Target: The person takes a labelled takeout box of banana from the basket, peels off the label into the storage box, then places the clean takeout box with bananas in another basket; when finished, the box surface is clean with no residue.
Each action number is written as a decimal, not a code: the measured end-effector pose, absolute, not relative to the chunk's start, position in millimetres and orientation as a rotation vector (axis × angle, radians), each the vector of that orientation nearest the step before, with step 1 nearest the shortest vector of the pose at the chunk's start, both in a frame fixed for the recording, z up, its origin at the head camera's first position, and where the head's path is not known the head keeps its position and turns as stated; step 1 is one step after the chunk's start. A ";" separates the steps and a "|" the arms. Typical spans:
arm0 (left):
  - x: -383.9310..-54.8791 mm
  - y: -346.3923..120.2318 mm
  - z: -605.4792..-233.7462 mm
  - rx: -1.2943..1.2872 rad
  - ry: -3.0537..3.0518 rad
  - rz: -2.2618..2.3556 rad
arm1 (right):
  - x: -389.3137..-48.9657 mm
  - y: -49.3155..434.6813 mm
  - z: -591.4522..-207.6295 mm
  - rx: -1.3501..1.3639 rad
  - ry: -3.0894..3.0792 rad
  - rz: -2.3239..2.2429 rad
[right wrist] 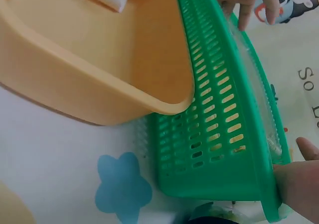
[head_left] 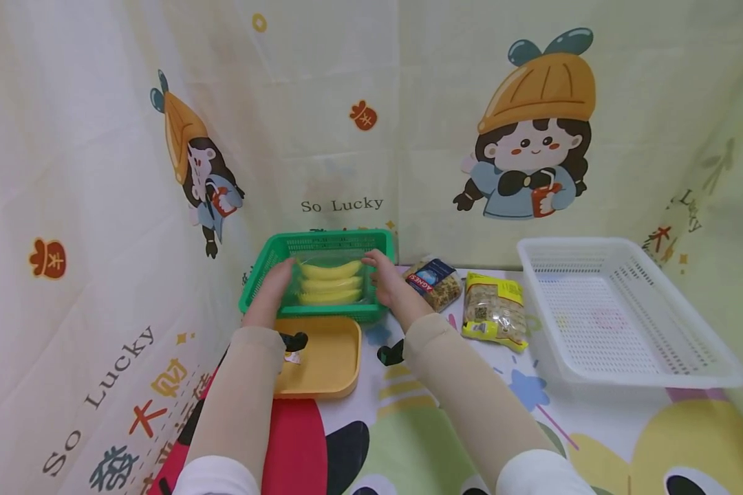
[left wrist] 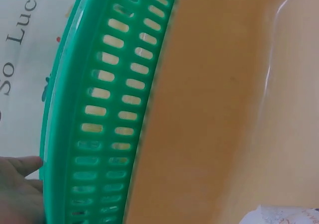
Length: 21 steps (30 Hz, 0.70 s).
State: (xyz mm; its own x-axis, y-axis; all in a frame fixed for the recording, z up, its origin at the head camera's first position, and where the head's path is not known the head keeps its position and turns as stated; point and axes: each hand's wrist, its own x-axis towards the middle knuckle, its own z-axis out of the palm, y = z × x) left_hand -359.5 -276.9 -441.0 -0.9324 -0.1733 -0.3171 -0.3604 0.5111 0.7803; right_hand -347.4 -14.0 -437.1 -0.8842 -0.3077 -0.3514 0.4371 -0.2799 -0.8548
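A clear plastic pack of bananas lies inside the green slotted basket at the back. My left hand reaches over the basket's left side, fingertips right at the pack's left edge. In the right wrist view that left hand's fingers point down, fairly straight and spread. My right hand is over the right side of the basket, fingertips close to the pack's right edge. Its thumb stands out straight in the right wrist view, while the basket rim hides its other fingers.
A yellow-orange tray with a small white wrapper stands in front of the basket. To the right lie an AGNESI bag and a yellow-ended bag. A white slotted basket sits at far right. Printed curtains enclose the table.
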 end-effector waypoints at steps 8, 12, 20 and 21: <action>-347.7 -268.3 -437.5 -0.277 2.872 1.193 | -333.8 25.6 -425.0 -0.030 1.478 -2.271; -339.3 -254.0 -426.5 -0.066 3.034 1.034 | -324.1 57.4 -417.1 -0.178 1.665 -2.191; -294.2 -209.5 -406.8 0.281 3.195 0.587 | -287.7 110.2 -411.1 -0.277 2.006 -2.013; -287.1 -203.4 -404.2 0.311 3.193 0.561 | -281.8 116.4 -410.3 -0.263 2.095 -1.942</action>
